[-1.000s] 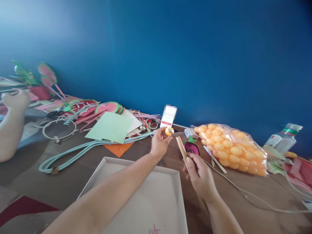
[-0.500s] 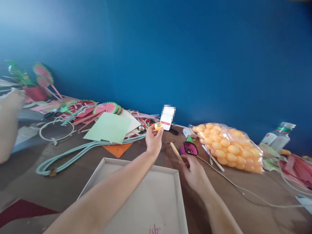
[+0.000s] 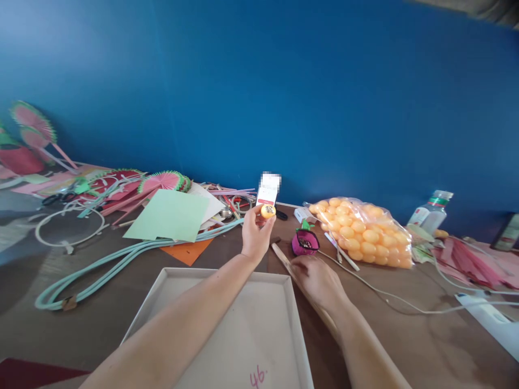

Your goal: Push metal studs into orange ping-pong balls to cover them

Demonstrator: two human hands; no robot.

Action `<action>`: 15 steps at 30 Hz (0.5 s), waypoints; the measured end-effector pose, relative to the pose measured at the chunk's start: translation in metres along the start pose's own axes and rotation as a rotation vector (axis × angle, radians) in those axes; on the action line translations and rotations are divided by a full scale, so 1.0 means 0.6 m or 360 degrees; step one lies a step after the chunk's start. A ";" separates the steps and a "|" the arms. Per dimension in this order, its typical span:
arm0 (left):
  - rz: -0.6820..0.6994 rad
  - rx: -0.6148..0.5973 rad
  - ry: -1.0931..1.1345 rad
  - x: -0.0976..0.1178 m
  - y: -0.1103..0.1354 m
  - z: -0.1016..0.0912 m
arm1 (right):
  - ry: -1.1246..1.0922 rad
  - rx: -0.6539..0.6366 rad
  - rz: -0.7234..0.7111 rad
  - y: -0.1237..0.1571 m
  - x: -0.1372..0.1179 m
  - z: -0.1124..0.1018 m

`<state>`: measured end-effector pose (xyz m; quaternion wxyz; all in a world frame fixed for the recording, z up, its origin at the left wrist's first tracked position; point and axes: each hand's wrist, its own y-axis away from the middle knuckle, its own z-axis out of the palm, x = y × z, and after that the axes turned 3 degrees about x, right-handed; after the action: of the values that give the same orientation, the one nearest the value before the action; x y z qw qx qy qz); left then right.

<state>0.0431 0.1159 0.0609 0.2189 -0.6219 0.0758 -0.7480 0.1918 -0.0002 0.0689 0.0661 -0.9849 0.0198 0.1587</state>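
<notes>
My left hand (image 3: 254, 233) is raised over the brown table and pinches a small orange ball (image 3: 268, 210) between its fingertips. My right hand (image 3: 315, 280) rests low on the table beside the tray, its fingers closed over the near part of a wooden stick (image 3: 283, 255) that lies flat. A small magenta pouch with a green leaf (image 3: 305, 242) sits just beyond that hand. A clear bag full of orange balls (image 3: 360, 232) lies to the right of the pouch.
A white shallow tray (image 3: 190, 281) lies under my left forearm. Green paper (image 3: 168, 217), teal tubing (image 3: 121, 254), a white hoop (image 3: 67, 227) and pink paper fans (image 3: 162, 181) crowd the left. A white cable (image 3: 405, 305), a bottle (image 3: 430, 214) and red paper (image 3: 474, 265) lie right.
My right hand has lowered the stick from upright to flat on the table. My left hand kept the ball and drew back slightly. The camera turned right, and another person's arm left the view.
</notes>
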 end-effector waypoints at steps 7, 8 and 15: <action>0.0050 -0.0096 -0.0112 0.008 0.009 0.003 | 0.0125 0.0409 0.0105 -0.029 -0.005 -0.068; 0.0038 -0.0101 -0.0119 0.010 0.009 0.003 | 0.0169 0.0395 0.0133 -0.038 -0.006 -0.081; 0.0006 -0.0153 -0.0126 0.015 0.011 0.000 | 0.0485 -0.0217 0.0325 -0.127 -0.014 -0.116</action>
<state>0.0434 0.1063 0.0667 0.1929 -0.6607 0.1041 -0.7179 0.2100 0.0657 0.1462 -0.0209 -0.9926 0.1186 0.0147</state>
